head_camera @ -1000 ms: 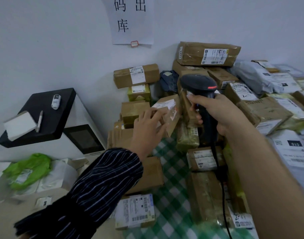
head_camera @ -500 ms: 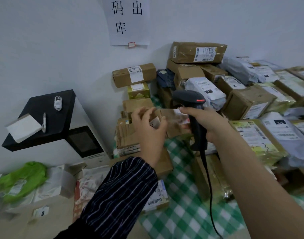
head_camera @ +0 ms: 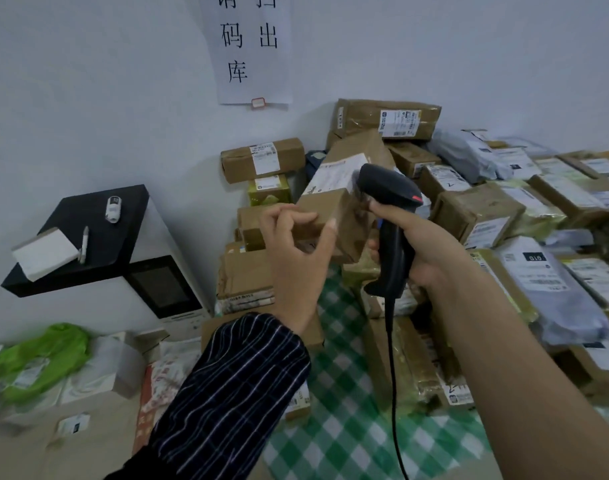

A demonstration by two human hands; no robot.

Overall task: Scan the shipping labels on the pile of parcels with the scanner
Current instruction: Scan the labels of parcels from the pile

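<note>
Scanner (head_camera: 388, 188), black pistol-shaped, gripped by right hand (head_camera: 431, 244); left hand (head_camera: 296, 251) pinches brown cardboard parcel (head_camera: 330, 206) (rectangular, white-labelled).

Left hand (head_camera: 296, 258): raised, thumb and fingers pinching a small brown cardboard parcel (head_camera: 325, 209).
Right hand (head_camera: 431, 244): just beside it, curled round the handle of a black corded scanner (head_camera: 386, 187).
Arms: left in a dark striped sleeve (head_camera: 240, 375), right bare.

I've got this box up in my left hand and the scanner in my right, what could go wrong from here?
The left hand pinches the tilted brown parcel by one end only, so it may slip. The scanner in the right hand sits very close to the label, at an angle, so the read may fail. Its cable hangs over lower parcels and could snag.
</note>
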